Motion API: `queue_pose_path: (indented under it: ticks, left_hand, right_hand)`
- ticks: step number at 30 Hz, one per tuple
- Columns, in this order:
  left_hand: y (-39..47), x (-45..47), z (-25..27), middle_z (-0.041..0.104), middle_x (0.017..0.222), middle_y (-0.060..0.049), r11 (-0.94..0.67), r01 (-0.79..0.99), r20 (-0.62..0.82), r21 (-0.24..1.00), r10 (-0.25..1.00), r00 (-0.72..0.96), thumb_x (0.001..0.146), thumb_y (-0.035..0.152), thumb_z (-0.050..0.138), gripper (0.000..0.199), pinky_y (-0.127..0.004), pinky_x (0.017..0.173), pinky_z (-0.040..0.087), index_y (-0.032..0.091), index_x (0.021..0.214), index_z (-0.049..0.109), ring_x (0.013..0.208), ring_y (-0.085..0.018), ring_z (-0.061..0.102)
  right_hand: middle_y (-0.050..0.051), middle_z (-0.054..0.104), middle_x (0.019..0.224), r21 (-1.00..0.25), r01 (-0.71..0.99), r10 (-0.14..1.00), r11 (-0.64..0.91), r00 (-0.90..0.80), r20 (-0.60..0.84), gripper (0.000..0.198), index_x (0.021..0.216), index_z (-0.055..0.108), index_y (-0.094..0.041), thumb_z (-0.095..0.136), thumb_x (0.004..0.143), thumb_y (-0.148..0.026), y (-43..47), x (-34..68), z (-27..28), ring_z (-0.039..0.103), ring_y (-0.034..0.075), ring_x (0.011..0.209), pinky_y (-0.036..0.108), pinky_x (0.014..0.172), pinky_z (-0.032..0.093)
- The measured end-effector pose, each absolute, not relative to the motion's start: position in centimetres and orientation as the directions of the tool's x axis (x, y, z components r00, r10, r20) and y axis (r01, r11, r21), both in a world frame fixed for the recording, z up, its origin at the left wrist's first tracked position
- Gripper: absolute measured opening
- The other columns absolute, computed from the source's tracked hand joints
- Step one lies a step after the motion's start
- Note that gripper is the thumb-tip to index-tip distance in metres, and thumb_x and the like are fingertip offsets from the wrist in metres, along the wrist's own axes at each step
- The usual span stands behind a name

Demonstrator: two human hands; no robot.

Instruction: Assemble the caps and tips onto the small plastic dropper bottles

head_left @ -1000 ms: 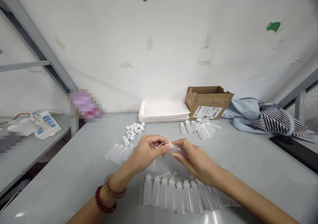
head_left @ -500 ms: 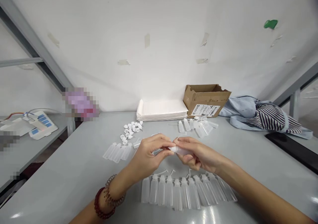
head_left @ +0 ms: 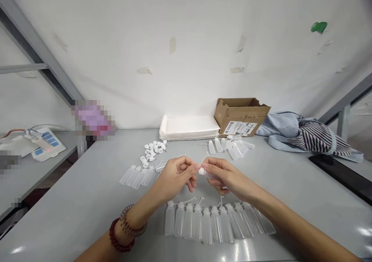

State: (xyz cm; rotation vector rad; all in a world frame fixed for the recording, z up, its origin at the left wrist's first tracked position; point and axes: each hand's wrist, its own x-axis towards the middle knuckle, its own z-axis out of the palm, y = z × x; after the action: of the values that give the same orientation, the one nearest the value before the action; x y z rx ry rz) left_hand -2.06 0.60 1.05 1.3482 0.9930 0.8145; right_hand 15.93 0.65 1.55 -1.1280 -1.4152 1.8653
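My right hand [head_left: 223, 173] is closed around a small translucent squeeze bottle [head_left: 210, 175], whose body is partly hidden by the fingers. The bottle lies nearly level, with its white cap [head_left: 201, 171] pointing left. At that cap, the thumb and forefinger of my left hand [head_left: 179, 173] pinch together, while its other fingers curl below. Beneath both hands, a row of clear squeeze bottles [head_left: 198, 224] with thin white strap caps lies on the grey table [head_left: 87, 200]. A few uncapped bottles [head_left: 136, 176] lie left of my left hand.
Loose white caps [head_left: 152, 151] are heaped behind my left hand. More small bottles [head_left: 235, 149] lie before an open cardboard box [head_left: 242, 116]. White padded envelopes [head_left: 188, 127] are stacked beside it. A striped blue cloth bag [head_left: 310, 134] and a black phone-like slab [head_left: 343, 176] lie right.
My left thumb has shifted up against the cap, and the other left fingers have dropped lower. My right hand keeps its grip on the bottle. The rest of the table looks the same.
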Motion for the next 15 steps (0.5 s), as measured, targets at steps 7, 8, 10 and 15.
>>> queue_pose_path:
  ticks: [7,8,10,15]
  left_hand:
    - [-0.24,-1.75,1.25,0.065,0.071,-0.004,-0.115,0.139,0.052,0.984,0.918,0.393,0.081,0.028,0.060,0.013,-0.028,0.067,0.051,0.015,0.079,0.065,0.066,-0.015,0.061]
    - [-0.31,-1.76,1.26,0.065,0.075,-0.004,-0.168,0.144,0.098,0.975,0.913,0.397,0.081,0.026,0.060,0.012,-0.028,0.070,0.051,0.016,0.079,0.066,0.071,-0.016,0.061]
    - [-0.27,-1.78,1.23,0.064,0.081,-0.005,-0.212,0.131,0.143,0.968,0.903,0.405,0.081,0.026,0.061,0.010,-0.028,0.076,0.050,0.017,0.080,0.066,0.078,-0.016,0.060]
    - [0.32,-1.63,1.26,0.063,0.076,-0.004,0.006,0.101,-0.045,0.995,0.921,0.388,0.079,0.038,0.063,0.023,-0.028,0.066,0.052,0.016,0.083,0.060,0.071,-0.017,0.063]
  right_hand:
    - [-0.011,0.026,0.049,-0.922,0.119,0.792,-0.369,-0.479,-0.379,0.037,0.070,0.038,-0.021,0.054,0.084,-0.051,0.42,16.13,1.83,0.016,0.004,0.041,0.016,0.037,0.013]
    - [-0.011,0.025,0.049,-0.906,0.112,0.774,-0.408,-0.484,-0.408,0.038,0.070,0.037,-0.021,0.054,0.084,-0.052,0.46,16.24,1.90,0.014,0.004,0.041,0.016,0.037,0.011]
    - [-0.012,0.025,0.048,-0.887,0.090,0.749,-0.454,-0.500,-0.434,0.038,0.070,0.036,-0.022,0.055,0.083,-0.052,0.57,16.39,1.94,0.012,0.004,0.041,0.016,0.037,0.009]
    - [-0.010,0.029,0.051,-0.979,0.114,0.879,-0.170,-0.432,-0.203,0.034,0.078,0.042,-0.021,0.050,0.087,-0.053,0.32,16.07,1.40,0.020,0.006,0.044,0.018,0.039,0.017]
